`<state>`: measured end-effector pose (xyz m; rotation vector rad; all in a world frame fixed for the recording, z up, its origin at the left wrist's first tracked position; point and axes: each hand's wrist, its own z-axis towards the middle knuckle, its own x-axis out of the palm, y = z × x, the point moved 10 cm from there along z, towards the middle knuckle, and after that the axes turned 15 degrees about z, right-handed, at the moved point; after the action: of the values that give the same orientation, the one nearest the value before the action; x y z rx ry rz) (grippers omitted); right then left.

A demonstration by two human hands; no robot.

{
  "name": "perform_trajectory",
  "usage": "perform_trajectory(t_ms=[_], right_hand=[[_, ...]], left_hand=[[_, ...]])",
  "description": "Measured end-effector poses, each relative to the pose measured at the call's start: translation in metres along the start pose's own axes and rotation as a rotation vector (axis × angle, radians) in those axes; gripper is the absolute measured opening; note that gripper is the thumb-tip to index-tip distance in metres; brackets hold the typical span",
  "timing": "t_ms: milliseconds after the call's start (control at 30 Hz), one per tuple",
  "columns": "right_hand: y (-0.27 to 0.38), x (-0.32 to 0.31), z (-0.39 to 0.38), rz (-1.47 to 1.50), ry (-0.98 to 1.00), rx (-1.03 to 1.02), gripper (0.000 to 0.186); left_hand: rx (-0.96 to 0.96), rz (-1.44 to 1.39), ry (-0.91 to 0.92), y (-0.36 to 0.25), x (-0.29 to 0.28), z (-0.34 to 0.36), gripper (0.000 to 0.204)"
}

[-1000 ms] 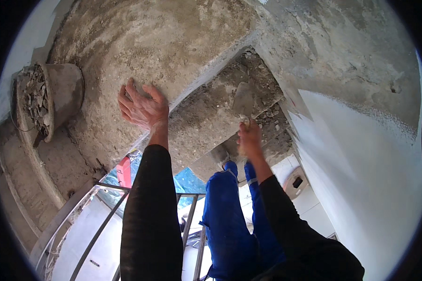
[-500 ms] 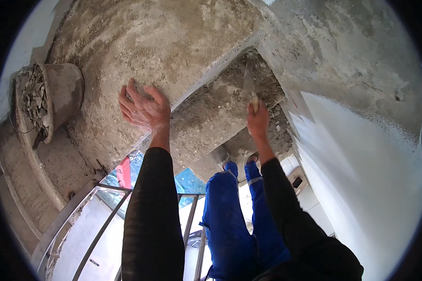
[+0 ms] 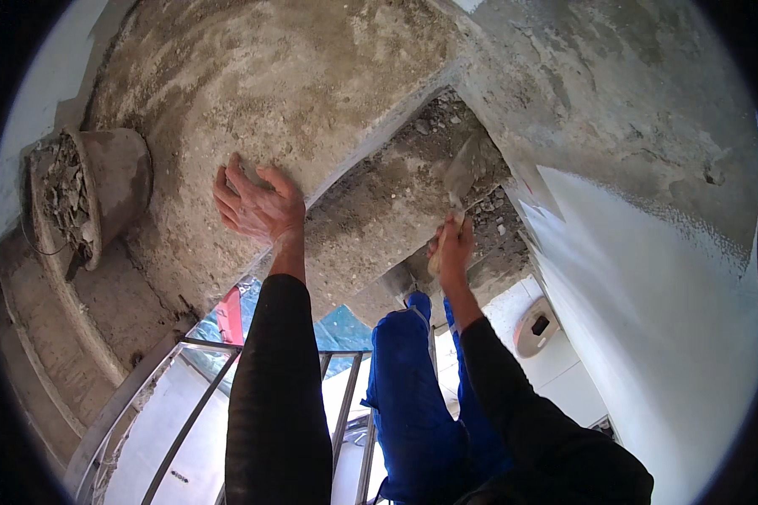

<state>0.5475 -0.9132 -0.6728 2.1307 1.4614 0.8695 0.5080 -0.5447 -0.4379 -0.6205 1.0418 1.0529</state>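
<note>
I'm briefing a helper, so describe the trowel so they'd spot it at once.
Start at the big wall, part grey, part white. Beside it, at the rough steps, the person's right hand grips the trowel. Its flat blade and pale handle set it apart from the loose rubble nearby.

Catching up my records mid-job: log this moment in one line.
left hand: rests on upper step | right hand: grips trowel over lower step | bucket: holds rubble

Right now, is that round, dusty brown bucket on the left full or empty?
It looks full: broken grey rubble fills the bucket near its rim. How deep it goes is hidden.
</note>
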Motion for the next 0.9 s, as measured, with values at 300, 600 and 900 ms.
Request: perform_trajectory(t_ms=[300, 600, 900], right_hand=[[-0.051, 0.089, -0.004, 0.329, 0.299, 0.484, 0.038], [-0.034, 0.064, 0.011, 0.273, 0.043, 0.188, 0.037], [-0.031, 0.077, 0.070, 0.143, 0.102, 0.062, 0.039]], left_hand=[[-0.004, 0.022, -0.018, 0.000, -0.004, 0.001, 0.048], [-0.023, 0.046, -0.018, 0.009, -0.004, 0.003, 0.048], [-0.009, 0.030, 0.007, -0.004, -0.001, 0.000, 0.049]])
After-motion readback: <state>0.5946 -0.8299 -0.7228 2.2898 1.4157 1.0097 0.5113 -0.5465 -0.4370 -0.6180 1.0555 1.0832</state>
